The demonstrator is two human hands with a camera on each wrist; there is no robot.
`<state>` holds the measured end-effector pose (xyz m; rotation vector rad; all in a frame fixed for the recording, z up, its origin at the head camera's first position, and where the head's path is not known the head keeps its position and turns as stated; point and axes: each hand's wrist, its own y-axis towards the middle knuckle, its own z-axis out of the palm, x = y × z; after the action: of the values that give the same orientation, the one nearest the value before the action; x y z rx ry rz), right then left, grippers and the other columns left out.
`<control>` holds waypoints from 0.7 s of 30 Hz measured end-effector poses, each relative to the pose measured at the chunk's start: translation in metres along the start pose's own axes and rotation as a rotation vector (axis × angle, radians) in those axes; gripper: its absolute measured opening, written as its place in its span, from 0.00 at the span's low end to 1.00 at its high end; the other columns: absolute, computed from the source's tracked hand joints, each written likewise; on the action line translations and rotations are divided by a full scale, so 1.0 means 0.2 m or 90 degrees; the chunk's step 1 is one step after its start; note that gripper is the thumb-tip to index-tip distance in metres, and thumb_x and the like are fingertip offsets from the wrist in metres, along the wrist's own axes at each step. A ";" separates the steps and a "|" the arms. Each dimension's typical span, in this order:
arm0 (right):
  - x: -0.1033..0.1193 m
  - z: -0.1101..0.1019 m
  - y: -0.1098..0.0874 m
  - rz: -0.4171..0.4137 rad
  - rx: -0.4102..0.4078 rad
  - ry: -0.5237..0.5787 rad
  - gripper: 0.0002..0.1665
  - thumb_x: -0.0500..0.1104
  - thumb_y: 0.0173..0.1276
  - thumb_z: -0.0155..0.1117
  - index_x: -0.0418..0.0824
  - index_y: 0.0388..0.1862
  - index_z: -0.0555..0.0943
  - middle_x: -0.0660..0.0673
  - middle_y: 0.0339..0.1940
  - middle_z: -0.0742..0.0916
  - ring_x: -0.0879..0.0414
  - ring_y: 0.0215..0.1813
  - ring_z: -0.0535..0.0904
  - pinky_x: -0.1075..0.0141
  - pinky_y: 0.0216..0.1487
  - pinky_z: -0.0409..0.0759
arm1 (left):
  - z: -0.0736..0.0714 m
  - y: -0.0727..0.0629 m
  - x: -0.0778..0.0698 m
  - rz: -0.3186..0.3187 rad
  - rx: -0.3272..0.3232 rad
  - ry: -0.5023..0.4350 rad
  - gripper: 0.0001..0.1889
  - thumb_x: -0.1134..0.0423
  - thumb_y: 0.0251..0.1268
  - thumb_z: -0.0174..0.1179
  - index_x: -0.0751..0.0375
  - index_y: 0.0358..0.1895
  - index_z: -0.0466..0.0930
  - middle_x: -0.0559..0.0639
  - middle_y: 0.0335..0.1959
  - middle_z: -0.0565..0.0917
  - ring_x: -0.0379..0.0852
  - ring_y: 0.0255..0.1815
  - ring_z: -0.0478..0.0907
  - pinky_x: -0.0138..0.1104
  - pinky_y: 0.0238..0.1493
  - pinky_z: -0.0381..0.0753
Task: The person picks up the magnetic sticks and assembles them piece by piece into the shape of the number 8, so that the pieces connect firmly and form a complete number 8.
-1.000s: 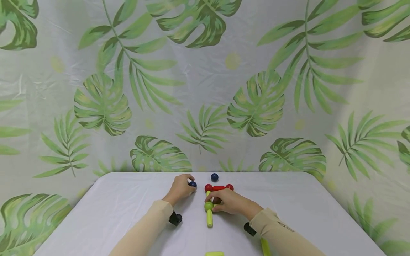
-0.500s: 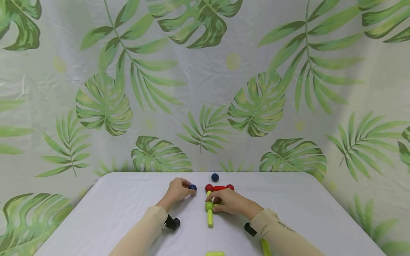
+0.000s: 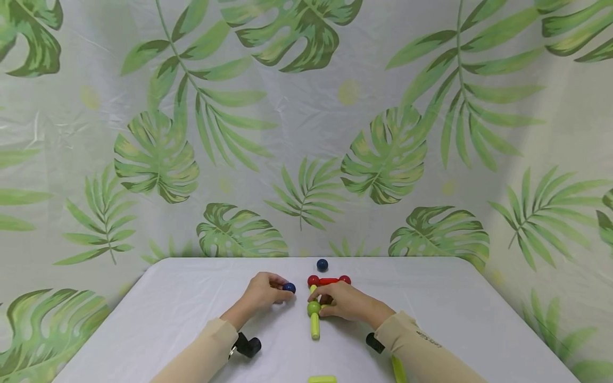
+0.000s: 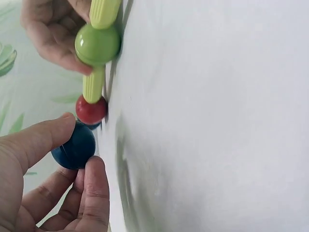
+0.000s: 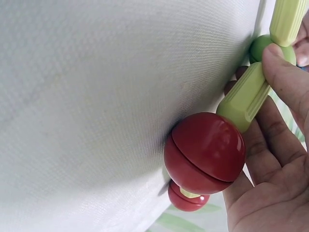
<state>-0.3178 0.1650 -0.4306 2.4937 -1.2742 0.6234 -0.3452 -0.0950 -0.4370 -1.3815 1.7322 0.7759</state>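
Observation:
My left hand (image 3: 263, 292) pinches a dark blue ball (image 4: 75, 145) between thumb and fingers, left of a toy assembly of balls and rods. My right hand (image 3: 347, 301) grips that assembly at its green ball (image 3: 313, 308), the thumb against the ball and fingers behind a ribbed rod (image 5: 244, 96). A red ball (image 5: 205, 152) sits on that rod's end, mostly covered by the hand in the head view. Another yellow-green rod (image 3: 315, 326) points toward me from the green ball. Farther off, a red rod (image 3: 328, 281) lies between two red balls.
A second blue ball (image 3: 322, 265) lies near the far edge of the white-covered table (image 3: 421, 287). Nearer to me are a loose yellow-green rod (image 3: 322, 379) and another rod (image 3: 398, 369) partly under the right forearm. A leaf-patterned curtain (image 3: 306, 133) hangs behind.
My left hand has come back toward me with the blue ball, its wrist shifting left. The right hand and the assembly stay in place.

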 end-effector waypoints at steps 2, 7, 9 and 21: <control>0.00 0.00 0.00 0.002 0.001 0.005 0.19 0.42 0.69 0.78 0.51 0.58 0.89 0.55 0.42 0.89 0.64 0.41 0.79 0.67 0.49 0.82 | 0.00 -0.02 -0.01 0.006 0.013 -0.003 0.17 0.61 0.59 0.81 0.64 0.50 0.90 0.52 0.39 0.88 0.43 0.35 0.85 0.33 0.39 0.85; 0.01 0.00 0.00 0.011 0.001 0.010 0.19 0.42 0.69 0.78 0.52 0.58 0.89 0.55 0.42 0.90 0.64 0.41 0.80 0.66 0.50 0.83 | 0.02 -0.09 -0.02 0.021 0.034 -0.007 0.18 0.61 0.56 0.82 0.63 0.47 0.90 0.51 0.37 0.88 0.43 0.38 0.82 0.33 0.39 0.81; 0.01 0.00 -0.01 0.011 -0.002 0.008 0.19 0.41 0.69 0.78 0.52 0.58 0.89 0.54 0.42 0.90 0.64 0.41 0.80 0.66 0.49 0.83 | 0.02 -0.12 -0.03 0.025 0.042 -0.017 0.18 0.62 0.55 0.83 0.64 0.47 0.89 0.51 0.37 0.87 0.43 0.38 0.82 0.33 0.39 0.81; 0.01 0.00 -0.01 -0.001 -0.004 0.013 0.19 0.40 0.69 0.78 0.50 0.58 0.89 0.53 0.42 0.90 0.64 0.41 0.80 0.67 0.48 0.83 | 0.07 -0.23 -0.03 0.047 0.079 -0.043 0.15 0.64 0.54 0.83 0.65 0.42 0.88 0.49 0.33 0.87 0.42 0.36 0.81 0.33 0.39 0.79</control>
<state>-0.3150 0.1649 -0.4294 2.4777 -1.2642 0.6418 -0.2963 -0.0913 -0.4378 -1.2006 1.7571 0.7333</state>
